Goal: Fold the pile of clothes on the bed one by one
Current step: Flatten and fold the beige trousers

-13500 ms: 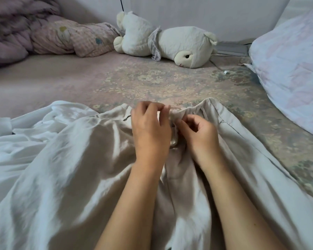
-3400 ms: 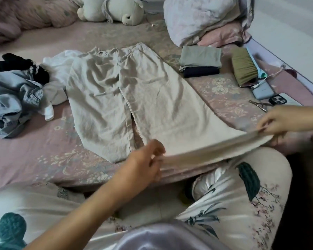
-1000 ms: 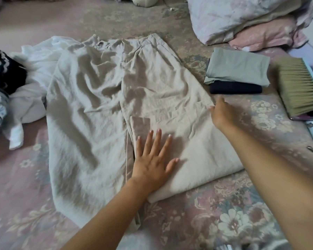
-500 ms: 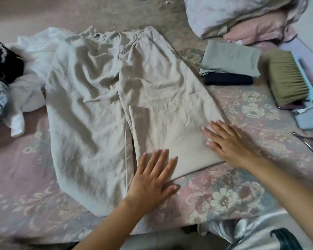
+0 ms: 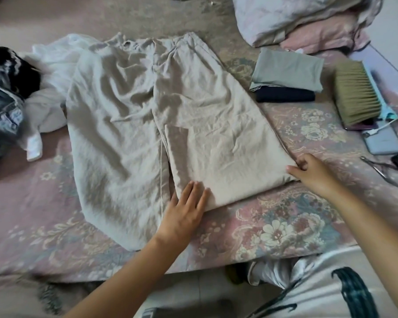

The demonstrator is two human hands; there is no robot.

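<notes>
Beige trousers (image 5: 129, 115) lie spread on the floral bed cover (image 5: 274, 228), waistband at the far end. The right leg is folded back on itself, its fold edge near me. My left hand (image 5: 184, 214) lies flat with straight fingers on the near left corner of that fold. My right hand (image 5: 313, 173) has its fingers curled at the fold's right corner and pinches the fabric edge. An unfolded pile sits at the left: a white garment (image 5: 53, 72), a grey-blue one (image 5: 2, 111) and a black one (image 5: 9, 65).
Two folded garments, grey-green (image 5: 287, 70) on dark navy (image 5: 285, 96), lie at the right. Beyond them are a bed brush (image 5: 356, 95), a phone (image 5: 381, 141) on a cable, nail clippers (image 5: 379, 171) and pillows (image 5: 296, 19). The bed's near edge runs below my arms.
My right hand slid outward to the fold's right corner and curled its fingers on the edge. My left hand shifted slightly along the near edge of the folded leg.
</notes>
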